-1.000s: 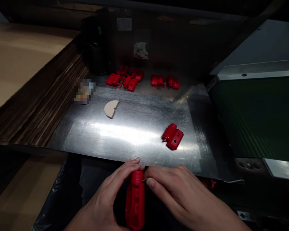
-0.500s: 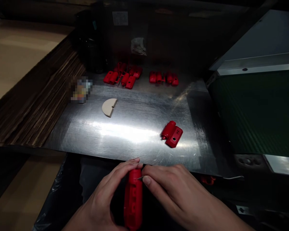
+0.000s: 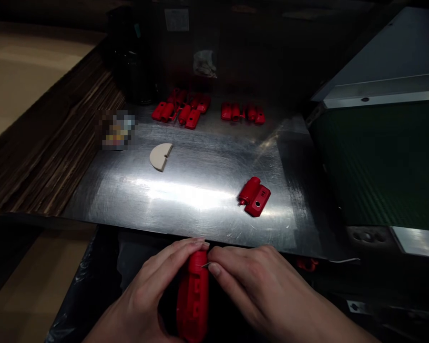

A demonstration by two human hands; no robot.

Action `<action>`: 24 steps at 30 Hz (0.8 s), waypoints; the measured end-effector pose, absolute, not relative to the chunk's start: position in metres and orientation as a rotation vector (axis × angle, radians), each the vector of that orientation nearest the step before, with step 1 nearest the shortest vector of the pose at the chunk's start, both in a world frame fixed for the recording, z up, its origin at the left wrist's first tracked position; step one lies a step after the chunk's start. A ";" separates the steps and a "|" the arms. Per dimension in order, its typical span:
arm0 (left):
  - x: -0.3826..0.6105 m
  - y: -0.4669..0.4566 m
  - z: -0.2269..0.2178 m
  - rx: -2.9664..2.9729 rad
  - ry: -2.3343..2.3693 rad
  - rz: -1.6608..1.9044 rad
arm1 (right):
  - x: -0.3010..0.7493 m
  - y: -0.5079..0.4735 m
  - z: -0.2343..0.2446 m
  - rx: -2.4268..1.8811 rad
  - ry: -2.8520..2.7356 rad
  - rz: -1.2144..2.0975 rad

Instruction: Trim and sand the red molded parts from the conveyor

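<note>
Upright red housing [image 3: 193, 300] wrapped steady in left hand [image 3: 146, 295] grip; right hand [image 3: 260, 286] grip pinches metal sliver [image 3: 206, 264] at its top.

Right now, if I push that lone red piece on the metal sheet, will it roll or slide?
Probably slide: the lone red piece has a flat block part resting on the metal sheet beside its rounded barrel. The sheet looks shiny, so it may skid easily. It looks like moulded plastic, likely stiff and light.

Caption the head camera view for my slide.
Left hand and right hand pinch a long red plastic part before a shiny steel tabletop.
</note>
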State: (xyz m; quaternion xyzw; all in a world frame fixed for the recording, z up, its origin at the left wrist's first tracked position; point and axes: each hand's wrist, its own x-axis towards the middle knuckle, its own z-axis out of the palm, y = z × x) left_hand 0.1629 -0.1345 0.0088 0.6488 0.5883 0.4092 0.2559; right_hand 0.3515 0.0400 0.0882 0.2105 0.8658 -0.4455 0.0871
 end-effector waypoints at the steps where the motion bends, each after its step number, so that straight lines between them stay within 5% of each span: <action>1: 0.163 -0.134 0.009 1.776 1.598 1.122 | 0.352 0.041 0.089 0.623 2.566 -1.328; 24: 0.158 -0.124 0.010 1.834 1.505 1.169 | 0.354 0.046 0.091 0.679 2.439 -1.628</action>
